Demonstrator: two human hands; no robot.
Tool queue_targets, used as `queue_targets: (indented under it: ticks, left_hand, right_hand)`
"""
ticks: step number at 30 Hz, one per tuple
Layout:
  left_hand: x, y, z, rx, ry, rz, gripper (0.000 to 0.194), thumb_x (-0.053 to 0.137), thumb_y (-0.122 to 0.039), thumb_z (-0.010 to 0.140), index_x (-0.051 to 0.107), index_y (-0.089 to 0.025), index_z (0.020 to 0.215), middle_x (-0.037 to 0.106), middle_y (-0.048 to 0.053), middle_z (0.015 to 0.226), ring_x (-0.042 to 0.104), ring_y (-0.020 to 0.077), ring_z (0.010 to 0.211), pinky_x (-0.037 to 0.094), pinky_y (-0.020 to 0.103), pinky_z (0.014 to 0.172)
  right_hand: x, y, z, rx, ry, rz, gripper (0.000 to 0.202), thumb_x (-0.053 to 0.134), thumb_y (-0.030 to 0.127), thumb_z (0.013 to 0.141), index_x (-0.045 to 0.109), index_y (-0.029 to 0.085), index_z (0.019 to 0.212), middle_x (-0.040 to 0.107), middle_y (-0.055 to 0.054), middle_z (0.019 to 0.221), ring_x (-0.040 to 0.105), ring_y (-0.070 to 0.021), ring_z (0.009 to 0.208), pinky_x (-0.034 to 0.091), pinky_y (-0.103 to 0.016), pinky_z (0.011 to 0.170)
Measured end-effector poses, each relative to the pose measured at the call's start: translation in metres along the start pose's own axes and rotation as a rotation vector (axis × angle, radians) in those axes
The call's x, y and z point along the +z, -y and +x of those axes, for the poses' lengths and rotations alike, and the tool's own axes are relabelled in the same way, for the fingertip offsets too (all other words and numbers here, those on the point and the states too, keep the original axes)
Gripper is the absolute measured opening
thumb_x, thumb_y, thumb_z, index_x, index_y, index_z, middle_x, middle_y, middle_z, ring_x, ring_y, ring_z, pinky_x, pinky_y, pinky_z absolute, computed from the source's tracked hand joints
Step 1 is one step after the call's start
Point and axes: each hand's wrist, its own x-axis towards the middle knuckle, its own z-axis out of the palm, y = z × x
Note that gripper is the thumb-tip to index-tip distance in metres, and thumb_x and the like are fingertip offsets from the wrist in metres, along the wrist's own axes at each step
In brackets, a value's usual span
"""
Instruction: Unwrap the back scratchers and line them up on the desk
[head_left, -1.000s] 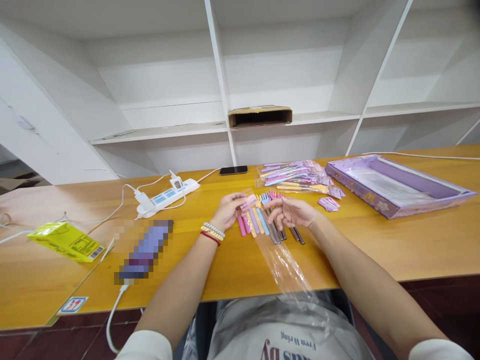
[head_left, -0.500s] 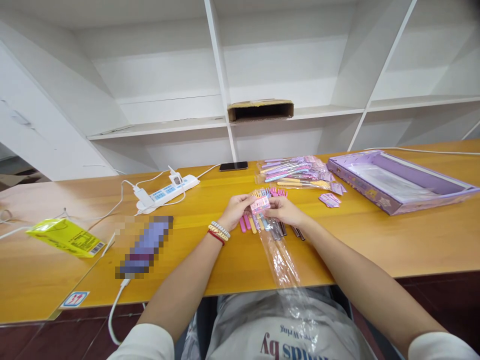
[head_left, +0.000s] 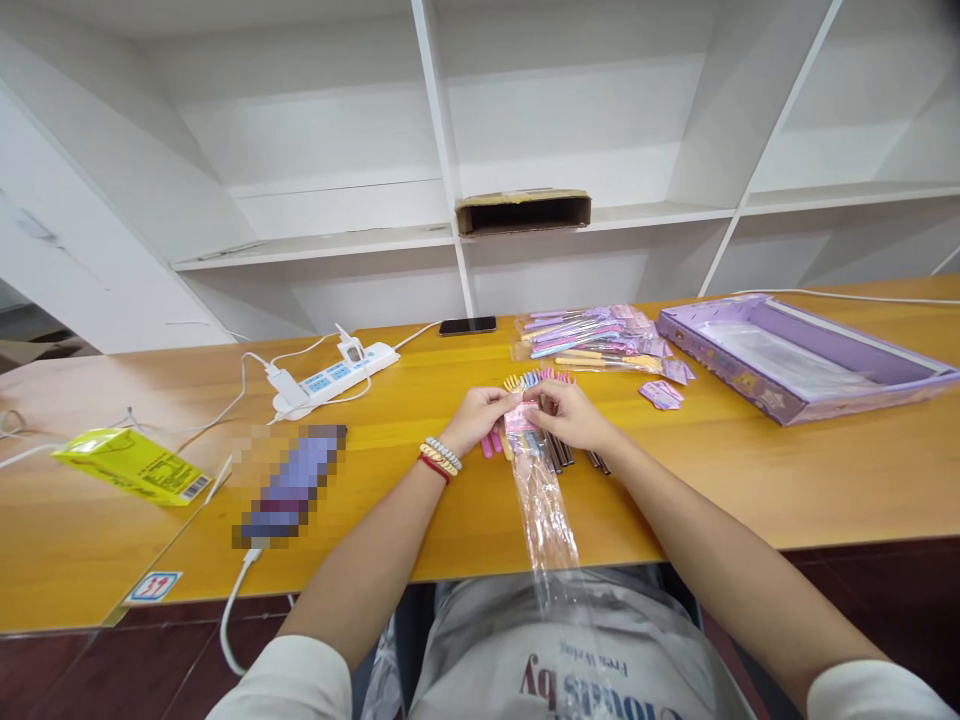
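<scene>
Nearest, a grey printed shirt at the counter's near edge; the lower end of a long clear plastic sleeve hangs over that edge onto it. Numbered sticker on the near edge of the counter, left side. Just beyond it, a pixelated device with a white cable plugged in; further left, a yellow carton on its side, contents hidden. Mid-counter, in front of the body: left hand pinches the left edge of a pink card at the sleeve's top end, right hand pinches the right edge, fingers narrow on both. Can't tell if card is inside the sleeve or against it; lower part of sleeve looks flat. Under and behind the hands, a row of loose fork-like utensils, tines pointing away, handles pink, yellow, blue and dark, partly covered. Left of them and a bit further, white power strip with plugs in it. Right side: small stack of loose cards, then a purple tray box, open top, clear plastic lying inside. Left of the tray, a pile of clear packets, each with coloured handles inside. Black phone near the back. Furthest, white shelf and on it a cardboard box, open side facing forward, interior dark.
</scene>
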Motion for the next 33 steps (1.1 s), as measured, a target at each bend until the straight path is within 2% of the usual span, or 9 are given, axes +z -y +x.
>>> queue_targets:
  ticks: [3,7,12,15,18,22,29,33]
  left_hand:
    - [0.001,-0.002,-0.003,0.034,0.028,0.010,0.043,0.063,-0.054,0.071,0.059,-0.014,0.088,0.057,0.001,0.051,0.055,0.0138,0.033,0.034,0.017,0.027]
    - [0.001,-0.003,-0.005,0.103,0.082,-0.009,0.047,0.071,-0.044,0.067,0.059,-0.015,0.102,0.066,0.006,0.071,0.054,0.0095,0.035,0.035,0.015,0.028]
    - [0.001,-0.001,-0.005,0.144,0.133,-0.011,0.052,0.073,-0.033,0.066,0.056,-0.016,0.112,0.068,0.008,0.084,0.056,0.0092,0.041,0.036,0.016,0.031]
    - [0.001,0.002,-0.001,0.174,0.108,-0.020,0.046,0.073,-0.027,0.065,0.058,-0.015,0.106,0.068,0.009,0.089,0.062,0.0127,0.056,0.043,0.018,0.040]
    - [0.000,0.003,0.003,0.214,0.071,-0.048,0.037,0.074,-0.023,0.064,0.061,-0.013,0.097,0.068,0.008,0.087,0.064,0.0151,0.070,0.051,0.023,0.060]
    - [-0.001,0.001,0.005,0.245,0.073,-0.051,0.031,0.073,-0.019,0.063,0.064,-0.011,0.091,0.068,0.007,0.086,0.064,0.0154,0.076,0.049,0.028,0.074]
    - [-0.001,-0.003,0.005,0.209,0.007,0.012,0.024,0.072,-0.018,0.062,0.065,-0.011,0.085,0.068,0.006,0.081,0.062,0.0123,0.067,0.046,0.022,0.062]
    - [0.000,-0.005,0.004,0.206,-0.011,0.027,0.023,0.072,-0.017,0.061,0.064,-0.011,0.082,0.067,0.006,0.078,0.060,0.0118,0.065,0.045,0.022,0.059]
  right_hand:
    - [0.000,-0.002,0.000,0.008,-0.037,-0.014,0.014,0.056,0.023,0.077,0.063,0.018,0.088,0.057,-0.001,0.074,0.044,-0.0093,0.056,0.035,-0.023,0.057]
    - [-0.002,-0.004,0.001,-0.007,-0.061,-0.010,0.014,0.057,0.025,0.078,0.063,0.019,0.088,0.057,-0.001,0.074,0.045,-0.0096,0.057,0.034,-0.023,0.057]
    - [-0.003,-0.004,0.001,0.070,-0.090,0.015,0.007,0.060,0.025,0.075,0.059,0.019,0.079,0.052,0.002,0.062,0.041,-0.0089,0.052,0.032,-0.023,0.054]
    - [-0.003,-0.004,0.002,0.117,-0.120,0.071,0.008,0.063,0.025,0.073,0.058,0.019,0.074,0.049,0.003,0.059,0.039,-0.0087,0.051,0.030,-0.022,0.052]
    - [-0.003,-0.005,0.003,0.193,-0.139,0.196,0.013,0.065,0.030,0.072,0.059,0.019,0.070,0.049,0.003,0.056,0.037,-0.0084,0.049,0.028,-0.022,0.049]
    - [-0.003,-0.009,0.005,0.284,-0.153,0.374,0.017,0.070,0.032,0.066,0.060,0.018,0.065,0.053,0.003,0.056,0.038,-0.0082,0.050,0.029,-0.021,0.050]
    - [-0.002,-0.011,0.008,0.427,-0.171,0.631,0.014,0.074,0.023,0.056,0.062,0.017,0.058,0.062,0.001,0.063,0.050,-0.0090,0.057,0.038,-0.022,0.055]
    - [-0.002,-0.005,0.008,0.515,-0.167,0.705,0.015,0.075,0.021,0.053,0.062,0.016,0.054,0.058,0.002,0.053,0.043,-0.0060,0.047,0.030,-0.019,0.045]
